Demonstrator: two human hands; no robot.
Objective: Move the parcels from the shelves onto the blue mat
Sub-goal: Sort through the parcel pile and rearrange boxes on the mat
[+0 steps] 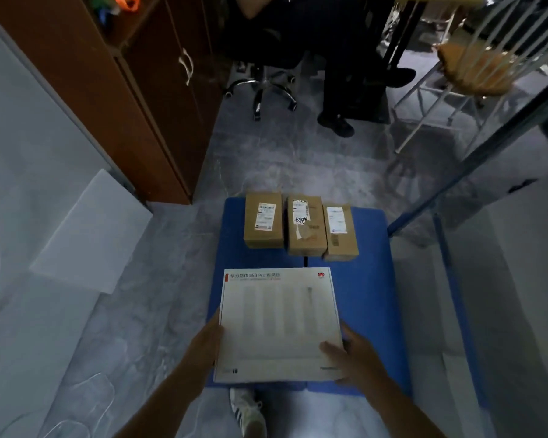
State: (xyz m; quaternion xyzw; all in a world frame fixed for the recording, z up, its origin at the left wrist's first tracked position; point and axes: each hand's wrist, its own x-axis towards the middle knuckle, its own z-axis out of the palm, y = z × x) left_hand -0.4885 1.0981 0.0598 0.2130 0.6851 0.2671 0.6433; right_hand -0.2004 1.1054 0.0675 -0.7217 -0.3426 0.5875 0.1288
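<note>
L hand (207,341), R hand (353,358): grips closed on white box (279,324) sides, arms fwd, over blue mat (369,279).

Along the top edge of the white box (279,324), in the lower centre of the frame, a line of dark print is seen: Chinese characters, then "BE3 Pro", then more characters. A red petal logo (321,275) is printed at its upper right corner. Faint print along its lower edge cannot be read. Above it, white shipping labels are stuck on the left parcel (263,235), the middle parcel (307,243) and the right parcel (341,245). Their print is too small to be read, and the dark handwriting on the middle one is illegible.
</note>
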